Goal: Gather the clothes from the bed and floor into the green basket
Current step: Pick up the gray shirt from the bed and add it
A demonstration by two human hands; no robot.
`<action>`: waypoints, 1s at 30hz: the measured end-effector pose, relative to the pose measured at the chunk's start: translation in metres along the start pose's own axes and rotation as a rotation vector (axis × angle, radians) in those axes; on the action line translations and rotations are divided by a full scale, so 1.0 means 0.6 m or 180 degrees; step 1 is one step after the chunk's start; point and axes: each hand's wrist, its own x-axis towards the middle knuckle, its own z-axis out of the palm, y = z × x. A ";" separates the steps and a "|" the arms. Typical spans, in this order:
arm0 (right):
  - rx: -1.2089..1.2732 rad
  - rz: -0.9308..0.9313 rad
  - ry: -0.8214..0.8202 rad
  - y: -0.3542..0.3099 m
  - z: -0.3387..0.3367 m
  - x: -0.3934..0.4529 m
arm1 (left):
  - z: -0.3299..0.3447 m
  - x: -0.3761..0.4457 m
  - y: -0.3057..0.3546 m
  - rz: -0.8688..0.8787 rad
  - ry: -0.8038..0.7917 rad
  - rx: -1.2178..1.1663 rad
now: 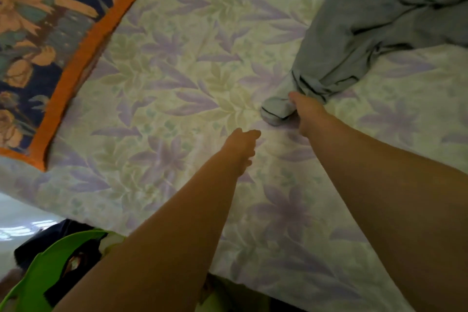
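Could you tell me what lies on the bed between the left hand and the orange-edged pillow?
Only the bare floral sheet; the head view shows nothing else between the left hand and the orange-edged pillow.

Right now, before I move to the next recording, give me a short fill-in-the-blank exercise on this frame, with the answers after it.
1. The right hand grips the end of a ____ garment lying on the bed.
2. The left hand holds ____.
3. The basket at the lower left is ____ in colour.
4. The dark blue floral blanket has an ____ border.

Answers: grey; nothing; green; orange
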 end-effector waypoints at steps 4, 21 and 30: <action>0.0080 -0.0258 -0.0088 -0.004 -0.019 -0.009 | 0.029 0.011 0.001 -0.0097 -0.0019 -0.0166; 0.0450 0.0108 -0.2125 0.068 -0.121 -0.135 | 0.130 -0.047 0.063 0.0535 0.0278 0.0649; 0.2540 0.0255 -0.0469 0.092 -0.148 -0.189 | 0.062 -0.212 0.063 0.1031 -0.0421 0.1765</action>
